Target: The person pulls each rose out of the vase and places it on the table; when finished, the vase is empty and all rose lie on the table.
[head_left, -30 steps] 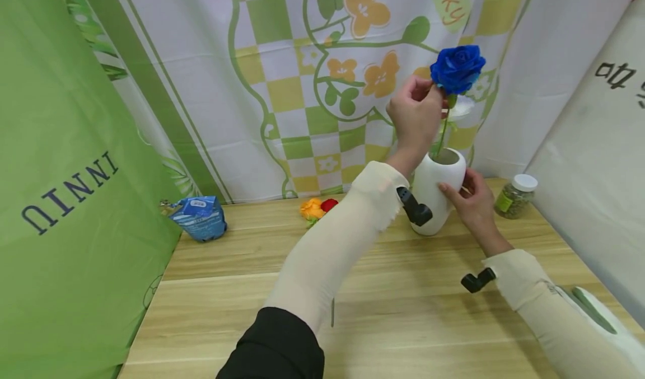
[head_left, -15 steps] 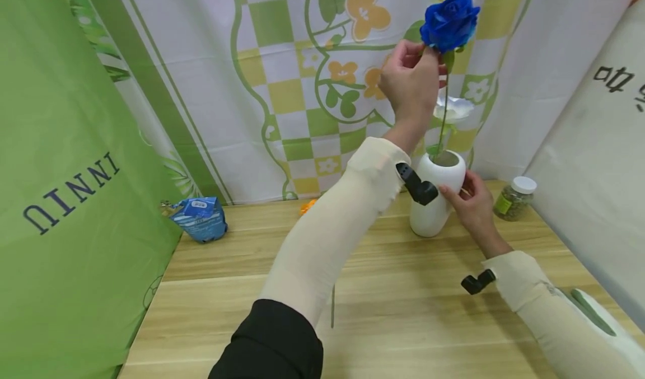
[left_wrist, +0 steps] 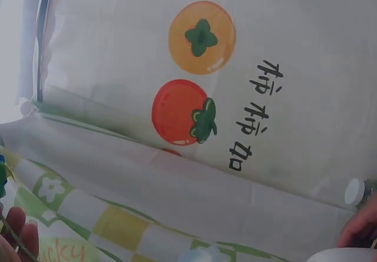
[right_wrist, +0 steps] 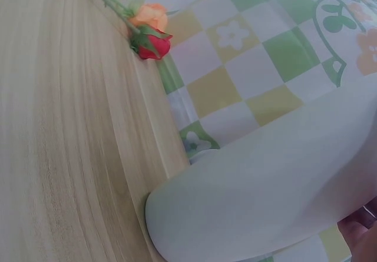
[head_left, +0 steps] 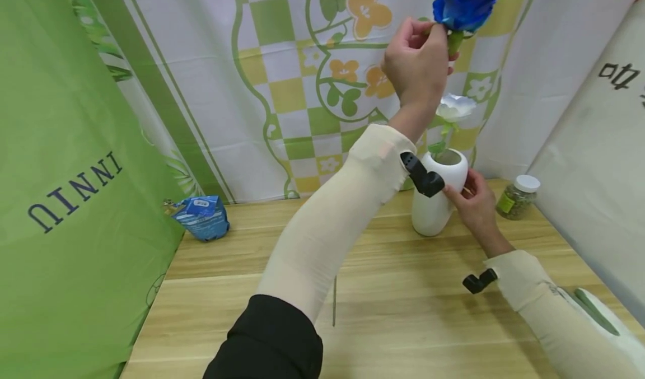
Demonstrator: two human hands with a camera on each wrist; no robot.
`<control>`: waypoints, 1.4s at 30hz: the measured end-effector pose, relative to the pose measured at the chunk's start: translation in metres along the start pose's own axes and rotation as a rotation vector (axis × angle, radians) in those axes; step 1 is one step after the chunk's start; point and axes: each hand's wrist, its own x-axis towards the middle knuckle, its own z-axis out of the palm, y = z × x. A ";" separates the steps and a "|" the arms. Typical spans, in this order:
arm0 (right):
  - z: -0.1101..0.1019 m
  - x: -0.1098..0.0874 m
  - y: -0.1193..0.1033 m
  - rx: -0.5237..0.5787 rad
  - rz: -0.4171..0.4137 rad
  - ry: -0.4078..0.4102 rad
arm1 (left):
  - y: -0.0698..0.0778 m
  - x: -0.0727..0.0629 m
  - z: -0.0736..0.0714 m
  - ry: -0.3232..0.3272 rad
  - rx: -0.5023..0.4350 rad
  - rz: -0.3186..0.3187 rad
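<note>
My left hand (head_left: 420,60) pinches a blue artificial rose (head_left: 466,3) just under its bloom, high above the white vase (head_left: 428,216). The rose's lower stem is hidden behind the hand and wrist in the head view. A thin green stem passes across the left fingers (left_wrist: 16,226) at the lower left of the left wrist view. My right hand (head_left: 473,205) grips the vase's right side, thumb on the front. Upright on the table, the vase bears a white flower (head_left: 456,107) with green leaves, which leans near the mouth's rear rim.
An orange rose (right_wrist: 150,16) and a red rose (right_wrist: 154,43) lie on the table; my left arm covers their blooms in the head view. A jar with a white lid (head_left: 519,197) stands right of the vase. A blue bag (head_left: 204,216) sits back left, against the curtains.
My left hand has risen with the blue rose, whose stem earlier reached down to the vase mouth. The right hand stays on the vase. The white flower shows more fully.
</note>
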 end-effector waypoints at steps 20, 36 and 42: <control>0.003 0.000 0.004 0.021 0.017 -0.001 | -0.066 0.040 -0.098 0.251 0.206 -0.033; 0.001 0.000 0.001 0.032 -0.002 -0.006 | -0.139 0.044 -0.231 0.371 0.376 -0.206; 0.002 0.000 0.002 0.039 -0.012 0.003 | -0.163 0.035 -0.266 0.374 0.331 -0.300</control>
